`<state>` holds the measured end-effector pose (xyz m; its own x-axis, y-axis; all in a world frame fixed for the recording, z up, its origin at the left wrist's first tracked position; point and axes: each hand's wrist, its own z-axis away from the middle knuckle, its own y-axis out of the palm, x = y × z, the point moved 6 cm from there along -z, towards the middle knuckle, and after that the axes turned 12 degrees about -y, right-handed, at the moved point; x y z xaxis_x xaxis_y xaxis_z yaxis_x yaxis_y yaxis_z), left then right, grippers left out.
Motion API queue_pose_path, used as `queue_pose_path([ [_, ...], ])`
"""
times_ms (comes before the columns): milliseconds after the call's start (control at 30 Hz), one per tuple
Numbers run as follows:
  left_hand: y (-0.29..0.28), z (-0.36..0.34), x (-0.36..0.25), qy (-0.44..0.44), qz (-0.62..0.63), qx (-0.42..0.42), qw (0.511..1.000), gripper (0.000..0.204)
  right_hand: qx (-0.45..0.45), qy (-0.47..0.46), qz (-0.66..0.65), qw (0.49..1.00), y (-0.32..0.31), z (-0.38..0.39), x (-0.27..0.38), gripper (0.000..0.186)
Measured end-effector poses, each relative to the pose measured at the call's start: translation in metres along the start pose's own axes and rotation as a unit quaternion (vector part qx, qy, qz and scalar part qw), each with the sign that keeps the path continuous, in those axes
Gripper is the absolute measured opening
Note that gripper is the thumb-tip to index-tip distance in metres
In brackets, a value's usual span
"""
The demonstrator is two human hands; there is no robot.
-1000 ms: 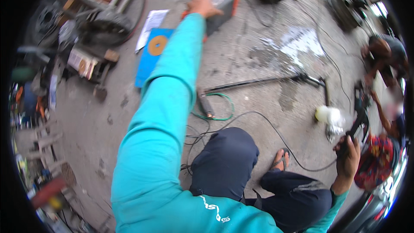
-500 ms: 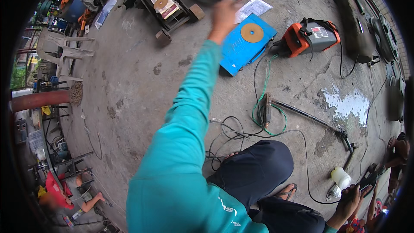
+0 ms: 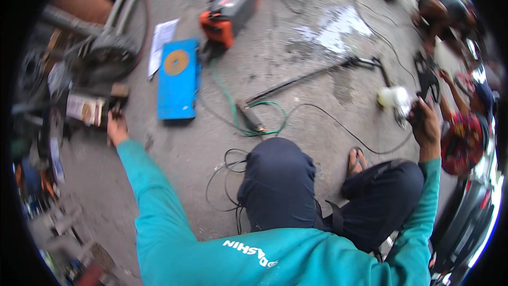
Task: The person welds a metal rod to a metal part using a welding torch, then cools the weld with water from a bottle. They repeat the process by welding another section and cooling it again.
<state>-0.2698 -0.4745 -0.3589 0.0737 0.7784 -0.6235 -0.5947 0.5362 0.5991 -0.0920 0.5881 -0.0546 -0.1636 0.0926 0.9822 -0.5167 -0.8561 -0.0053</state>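
My left hand is stretched far out to the left, at the near end of a dark metal frame. Its fingers look curled round a small dark part, which blur keeps me from naming. On the frame lies a pale box with a round disc. Raised at the right, my right hand is closed round a dark handle, where a black cable seems to end. Just beyond that hand is a black strap-like thing; whether they touch I cannot tell.
A blue metal case bears a tan disc. Behind it sits an orange and grey welding machine. A T-shaped steel bar, green cable and a whitish container lie ahead. Another person is at right.
My view has swung to the right. My left hand has gone from beside the blue case to the metal frame. My right hand has come up, still closed on the dark handle.
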Motion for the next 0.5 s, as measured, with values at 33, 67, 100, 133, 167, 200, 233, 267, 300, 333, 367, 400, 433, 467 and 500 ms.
queue_pose_path([
  [33,0.000,0.010,0.016,-0.014,-0.014,-0.020,1.000,0.021,0.052,-0.015,-0.023,0.998,0.007,0.004,0.007,0.012],
  [67,0.005,0.025,0.036,-0.043,-0.036,0.010,0.998,0.023,0.041,-0.007,0.044,0.998,0.006,0.008,0.009,0.018],
  [100,0.013,0.045,0.057,-0.045,-0.084,0.022,0.995,0.034,0.062,-0.007,0.099,0.993,0.008,0.013,0.012,0.026],
  [133,0.030,0.069,0.082,-0.081,-0.126,0.111,0.983,0.044,0.084,-0.004,0.108,0.991,0.010,0.017,0.013,0.032],
  [167,0.040,0.090,0.103,-0.084,-0.146,0.107,0.980,0.047,0.072,-0.001,0.139,0.988,0.006,0.021,0.015,0.039],
  [200,0.049,0.112,0.116,-0.087,-0.153,0.083,0.981,0.045,0.111,-0.021,0.074,0.991,0.012,0.023,0.016,0.045],
  [233,0.067,0.134,0.126,-0.042,-0.177,0.118,0.976,0.038,0.122,-0.036,0.020,0.992,0.012,0.027,0.016,0.051],
  [267,0.080,0.152,0.136,-0.054,-0.190,0.102,0.975,0.033,0.131,-0.042,-0.018,0.990,0.014,0.024,0.011,0.054],
  [300,0.094,0.171,0.139,-0.026,-0.207,0.111,0.972,0.028,0.133,-0.012,-0.072,0.988,0.013,0.023,0.003,0.055],
  [333,0.105,0.188,0.145,-0.039,-0.258,0.092,0.961,0.025,0.125,0.006,-0.076,0.989,0.010,0.019,-0.005,0.059],
  [367,0.117,0.204,0.149,-0.031,-0.309,0.083,0.947,0.023,0.112,0.024,-0.076,0.991,0.006,0.015,-0.014,0.063],
  [400,0.134,0.216,0.152,-0.028,-0.355,0.095,0.930,0.021,0.141,0.017,-0.088,0.986,0.008,0.012,-0.022,0.069],
  [433,0.149,0.228,0.146,0.007,-0.360,0.088,0.929,0.022,0.152,0.009,-0.095,0.984,0.006,0.012,-0.030,0.074],
  [467,0.169,0.239,0.142,0.035,-0.364,0.101,0.925,0.022,0.124,0.012,-0.083,0.989,-0.002,0.012,-0.037,0.080],
  [500,0.185,0.250,0.137,0.055,-0.378,0.078,0.921,0.022,0.174,-0.001,-0.156,0.972,0.001,0.017,-0.040,0.078],
])
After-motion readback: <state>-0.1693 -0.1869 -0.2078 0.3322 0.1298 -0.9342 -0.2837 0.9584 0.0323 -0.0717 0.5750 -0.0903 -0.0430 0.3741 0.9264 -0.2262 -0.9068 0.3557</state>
